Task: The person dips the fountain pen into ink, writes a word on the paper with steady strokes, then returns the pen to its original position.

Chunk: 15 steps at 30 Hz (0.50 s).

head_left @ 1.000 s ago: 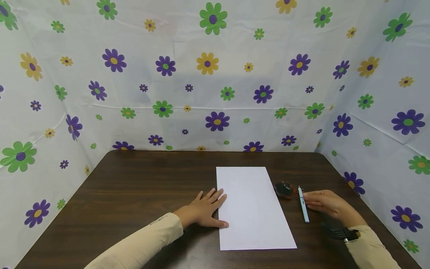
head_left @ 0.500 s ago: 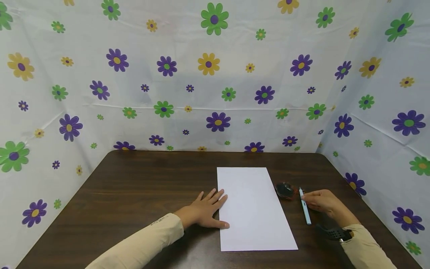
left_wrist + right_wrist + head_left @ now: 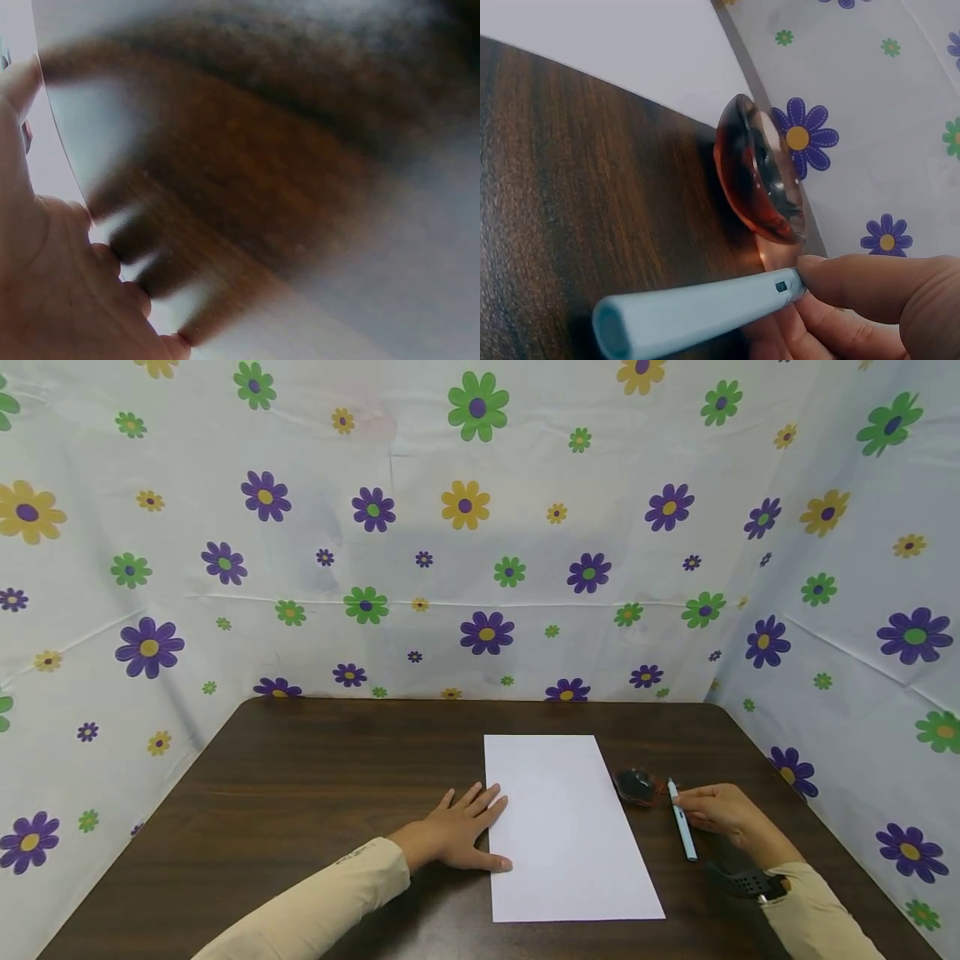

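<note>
Left hand [image 3: 456,837] spread wide, fingertips and thumb on the left edge of the white paper [image 3: 573,831]; right of it, a reddish see-through object [image 3: 637,787]; and now the pale-blue pen [image 3: 683,827], pinched at the right hand's [image 3: 726,817] left, between thumb and fingers!

Head view: bright, diffuse light
Dark brown wooden table [image 3: 337,760]: soft shadows
Left wrist view: brown blur, milky haze
Glossy reddish translucent object [image 3: 739,184]: bright glints
Pale blue cylindrical pen [image 3: 697,310]: near end soft
</note>
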Motion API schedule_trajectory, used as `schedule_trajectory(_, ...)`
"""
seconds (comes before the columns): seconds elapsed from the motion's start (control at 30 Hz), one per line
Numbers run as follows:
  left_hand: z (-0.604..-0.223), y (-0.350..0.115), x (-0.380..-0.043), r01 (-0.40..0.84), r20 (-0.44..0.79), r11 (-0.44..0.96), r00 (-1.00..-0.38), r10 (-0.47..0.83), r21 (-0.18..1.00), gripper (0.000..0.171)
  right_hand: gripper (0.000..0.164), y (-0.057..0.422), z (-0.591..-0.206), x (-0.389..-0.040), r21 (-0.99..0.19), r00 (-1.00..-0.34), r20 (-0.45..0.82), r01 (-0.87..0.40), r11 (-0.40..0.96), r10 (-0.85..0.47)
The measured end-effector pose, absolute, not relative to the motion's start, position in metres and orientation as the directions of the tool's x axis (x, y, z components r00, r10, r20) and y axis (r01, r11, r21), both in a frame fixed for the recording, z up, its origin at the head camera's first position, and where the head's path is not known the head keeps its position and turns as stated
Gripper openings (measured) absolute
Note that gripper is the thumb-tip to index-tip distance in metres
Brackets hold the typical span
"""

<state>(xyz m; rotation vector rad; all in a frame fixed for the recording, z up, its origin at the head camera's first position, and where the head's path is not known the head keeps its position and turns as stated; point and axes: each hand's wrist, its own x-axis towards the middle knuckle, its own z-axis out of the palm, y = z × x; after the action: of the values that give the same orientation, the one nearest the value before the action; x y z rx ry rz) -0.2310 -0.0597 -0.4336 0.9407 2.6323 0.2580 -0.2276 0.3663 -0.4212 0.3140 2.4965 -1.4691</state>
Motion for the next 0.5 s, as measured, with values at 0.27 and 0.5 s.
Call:
schedule_trajectory(0.27,-0.4327,-0.0592,-0.2296,0.576,-0.254,0.771,-0.729,0.635,0.272,0.096,0.057,0.3661,-0.4194,-0.2243,-0.832,-0.959,-0.271,0.279,0.479,0.088)
schedule_trajectory(0.5,-0.4318,-0.0584,-0.229,0.579,-0.253,0.767,-0.726,0.639,0.277,0.095,0.06,0.3711,-0.4189,-0.221,-0.907,-0.98,-0.195,0.196,0.371,0.041)
